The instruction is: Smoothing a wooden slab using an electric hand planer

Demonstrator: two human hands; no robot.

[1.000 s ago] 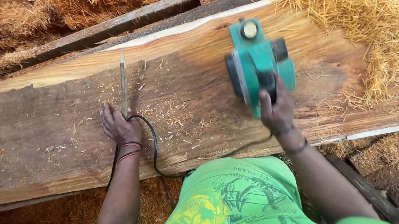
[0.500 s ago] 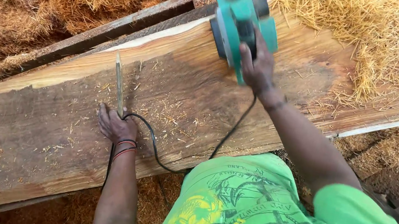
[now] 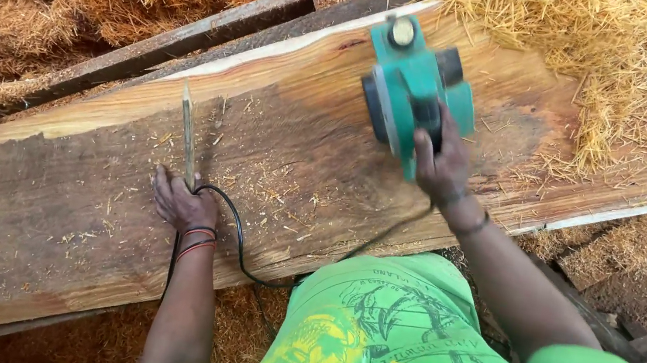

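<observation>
Plank [image 3: 70, 208], 1 wide slab lying across dark rails, carries a green electric planer [image 3: 410, 91] near its far right end, gripped around the handle by the closed right hand [image 3: 440, 162]. The left hand [image 3: 182, 203] rests on the middle of the plank with a thin stick [image 3: 188, 138] standing out beyond its fingers; whether it grips the stick I cannot tell. Wood around the planer looks pale and fresh, while the near left stretch stays dark and rough, so much seems left. Shavings [image 3: 593, 61] heap at the far right corner.
</observation>
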